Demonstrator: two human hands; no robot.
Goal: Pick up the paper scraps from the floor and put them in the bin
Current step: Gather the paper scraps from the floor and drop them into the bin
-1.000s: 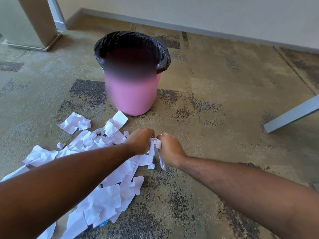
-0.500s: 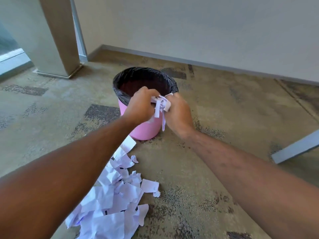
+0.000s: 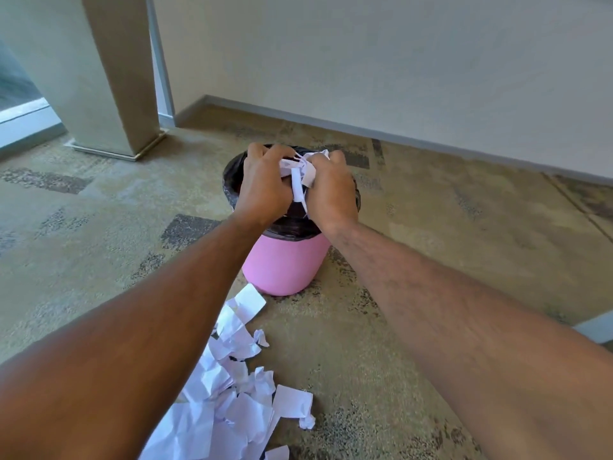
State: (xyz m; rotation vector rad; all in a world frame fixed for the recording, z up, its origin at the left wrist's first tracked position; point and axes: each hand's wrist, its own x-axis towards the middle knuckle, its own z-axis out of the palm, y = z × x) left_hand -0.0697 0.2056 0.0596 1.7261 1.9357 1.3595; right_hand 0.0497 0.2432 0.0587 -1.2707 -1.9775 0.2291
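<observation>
A bunch of white paper scraps (image 3: 300, 174) is held between both hands directly above the open mouth of the bin (image 3: 282, 260). The left hand (image 3: 265, 187) is curled around the bunch from one side, and the right hand (image 3: 331, 194) is curled around it from the other, so the fingers (image 3: 262, 154) of both hands are clenched on the paper. One narrow strip is seen hanging down from the bunch between the two wrists, toward the inside of the bin. The bin is pink, is lined with a black bag (image 3: 232, 180) folded over its rim, and stands upright on the carpeted floor (image 3: 431, 260). What lies inside the bin cannot be told, since the hands cover most of its opening. A larger pile of torn and crumpled paper (image 3: 238, 393) is left on the floor just in front of the bin, stretching from near its base toward the bottom edge of the view, partly hidden under the left forearm. A pale wall (image 3: 398, 68) with a grey skirting board is seen behind the bin, and a square pillar (image 3: 109, 78) with a metal base stands to the far left, well apart from the bin.
</observation>
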